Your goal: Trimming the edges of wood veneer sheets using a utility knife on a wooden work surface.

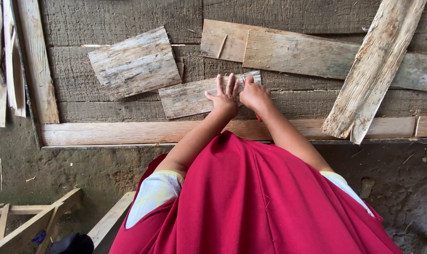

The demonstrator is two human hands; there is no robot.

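Weathered grey wood fills the head view: a small board (194, 96) lies flat on the plank platform (105, 113). Left hand (224, 99) presses on it, fingers spread apart. Right hand (254, 94) is curled shut round a thin red-handled tool (258, 116), mostly hidden by the fist. Red cloth (255, 202) covers the lower body.

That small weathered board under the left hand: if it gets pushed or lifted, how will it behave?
The small board looks thin and flat, so probably stiff yet light, and it should slide, not roll. Its grey, splintery grain suggests a rough, non-slippery surface, possibly brittle at the edges. The left hand lies flat on it; the right hand grips a red tool.
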